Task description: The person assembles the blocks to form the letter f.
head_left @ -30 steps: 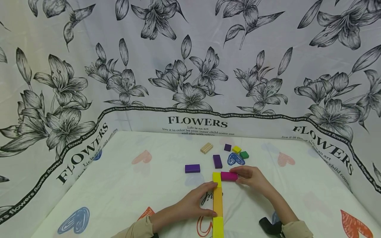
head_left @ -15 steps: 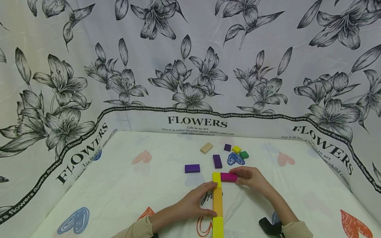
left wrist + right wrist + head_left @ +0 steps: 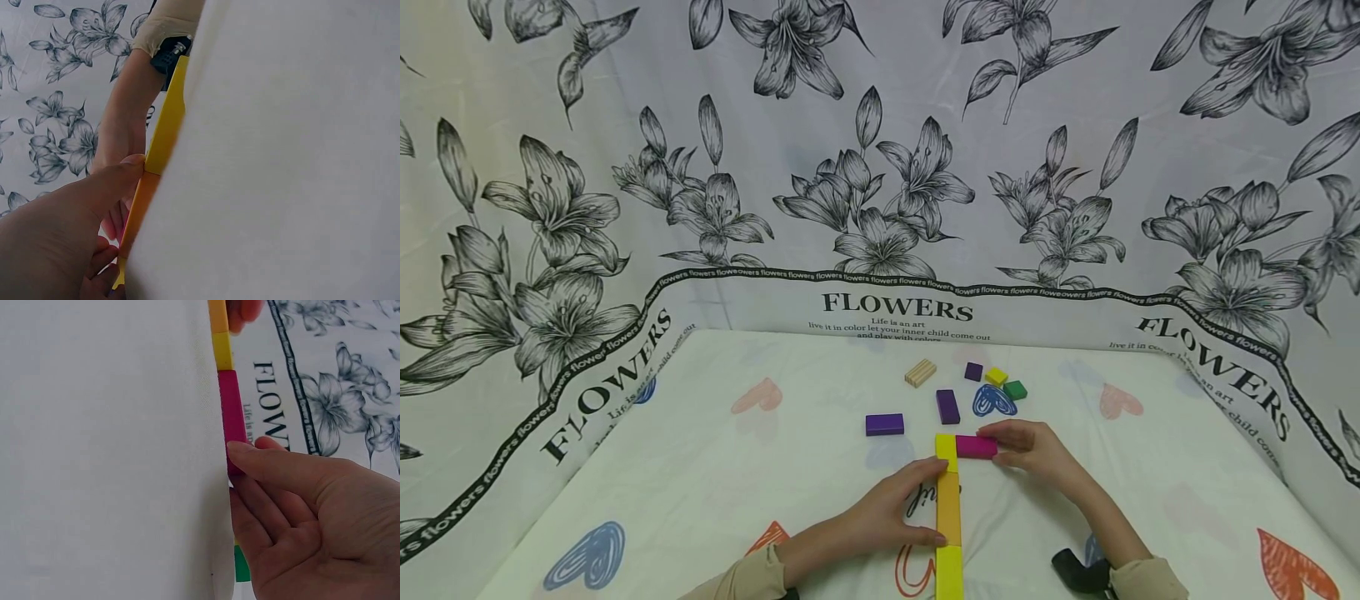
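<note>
Yellow and orange blocks form a straight row running away from me on the cloth. My left hand (image 3: 891, 508) rests along the row's left side, thumb and fingertips spread to either end of the orange block (image 3: 949, 508). The thumb touches near its joint with the near yellow block (image 3: 950, 571); the fingers reach the far yellow block (image 3: 946, 452). My right hand (image 3: 1037, 454) pinches the right end of a magenta block (image 3: 976, 447), thumb in front and fingers behind. This block lies crosswise, its left end against the far yellow block, as the right wrist view (image 3: 232, 406) also shows.
Beyond the row lie two purple blocks (image 3: 884, 425), a small purple block (image 3: 973, 372), a small yellow one (image 3: 996, 376), a green one (image 3: 1015, 390) and a bundle of wooden sticks (image 3: 921, 373). A flower-printed curtain (image 3: 880, 208) stands behind the cloth.
The magenta block and right hand have shifted very slightly towards me since a second ago. The left hand and the row stay in place.
</note>
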Demonstrator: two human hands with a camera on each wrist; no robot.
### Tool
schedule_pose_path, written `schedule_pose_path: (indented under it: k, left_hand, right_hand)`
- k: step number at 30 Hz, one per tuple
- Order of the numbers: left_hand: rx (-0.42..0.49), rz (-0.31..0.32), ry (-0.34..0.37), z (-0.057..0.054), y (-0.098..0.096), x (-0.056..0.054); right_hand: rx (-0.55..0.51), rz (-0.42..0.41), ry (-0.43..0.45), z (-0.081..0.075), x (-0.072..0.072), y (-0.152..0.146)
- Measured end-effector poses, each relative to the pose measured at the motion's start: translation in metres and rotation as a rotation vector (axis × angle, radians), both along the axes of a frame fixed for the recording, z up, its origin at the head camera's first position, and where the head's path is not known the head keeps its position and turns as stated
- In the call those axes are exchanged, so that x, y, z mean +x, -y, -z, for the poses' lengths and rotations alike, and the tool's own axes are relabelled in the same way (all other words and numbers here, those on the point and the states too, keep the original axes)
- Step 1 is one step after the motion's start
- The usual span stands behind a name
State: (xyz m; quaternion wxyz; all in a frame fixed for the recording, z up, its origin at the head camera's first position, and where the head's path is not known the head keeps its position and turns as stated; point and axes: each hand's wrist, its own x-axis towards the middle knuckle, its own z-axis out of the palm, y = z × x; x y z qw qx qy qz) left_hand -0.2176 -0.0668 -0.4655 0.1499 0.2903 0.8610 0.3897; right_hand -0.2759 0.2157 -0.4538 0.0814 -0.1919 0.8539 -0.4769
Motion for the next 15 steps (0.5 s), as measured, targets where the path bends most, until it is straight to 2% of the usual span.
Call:
schedule_pose_path:
  k: [15]
  left_hand:
    - [0.007, 0.01, -0.013, 0.0006, -0.0003, -0.001]
  right_hand:
    - [0.006, 0.005, -0.021, 0.0008, 0.0002, 0.0016]
